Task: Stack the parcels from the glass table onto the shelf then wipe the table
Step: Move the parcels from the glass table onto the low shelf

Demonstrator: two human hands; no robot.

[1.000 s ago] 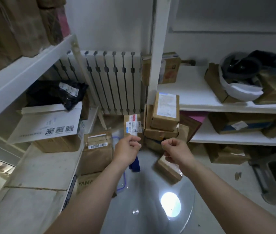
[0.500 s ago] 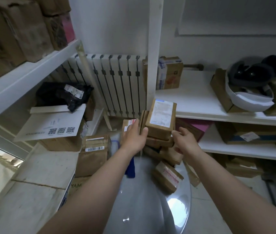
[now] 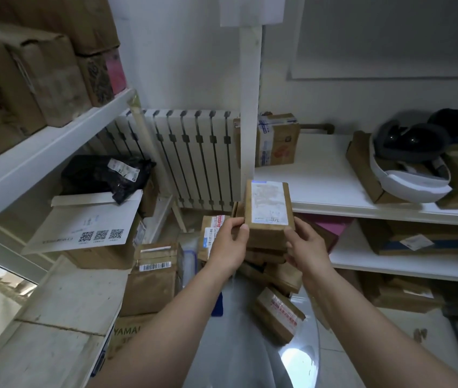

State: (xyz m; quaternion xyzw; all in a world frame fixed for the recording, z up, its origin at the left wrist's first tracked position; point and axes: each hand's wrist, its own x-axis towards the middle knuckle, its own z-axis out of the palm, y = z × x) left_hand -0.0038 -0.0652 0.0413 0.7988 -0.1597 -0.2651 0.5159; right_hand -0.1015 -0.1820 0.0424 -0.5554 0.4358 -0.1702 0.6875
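1. Standing unchanged over the last second are the big fixtures: the white shelf (image 3: 334,189) on the right has open board behind its post, and the radiator (image 3: 194,155) fills the corner behind the heap.
2. Crowding the far edge of the glass table (image 3: 239,345) is the pile of parcels (image 3: 272,270), which has not shrunk; one red-taped parcel (image 3: 278,315) lies apart from it, nearer the camera, and near it the glass is bare and throws back a bright glare.
3. Topping that pile is the labelled parcel (image 3: 268,211), label upward. It seems to sit a little higher than half a second ago, though the camera has also shifted, so I cannot tell whether it has left the box beneath.
4. Changing most are the hands. A second ago both were loose fists in front of the heap, holding nothing; half a second ago they were reaching the box. Now the left hand (image 3: 229,245) pinches its near left corner and the right hand (image 3: 304,245) cups its right side, both clamped on it.
5. Judging from that, the first lift is just beginning: no table parcel has reached the shelf, and wiping is a long way off.
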